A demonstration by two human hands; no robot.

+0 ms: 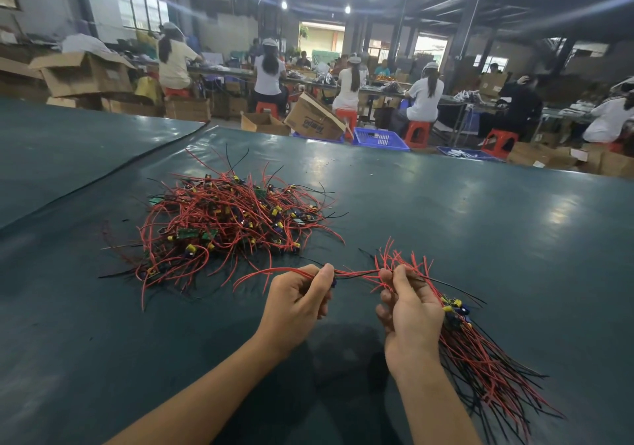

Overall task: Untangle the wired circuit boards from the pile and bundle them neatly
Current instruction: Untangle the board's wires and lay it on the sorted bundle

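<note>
bundle of red and black wired boards is gripped in the right hand. one red wire is pinched by the curled left hand. tangled pile is laid on the green table, just beyond the hands.

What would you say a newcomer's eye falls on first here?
The tangled pile of red and black wired circuit boards, left of centre on the dark green table, stands out first. Nearer, the right hand grips a gathered bundle fanning down to the right, while the left hand pinches red wires stretched between both hands.
</note>
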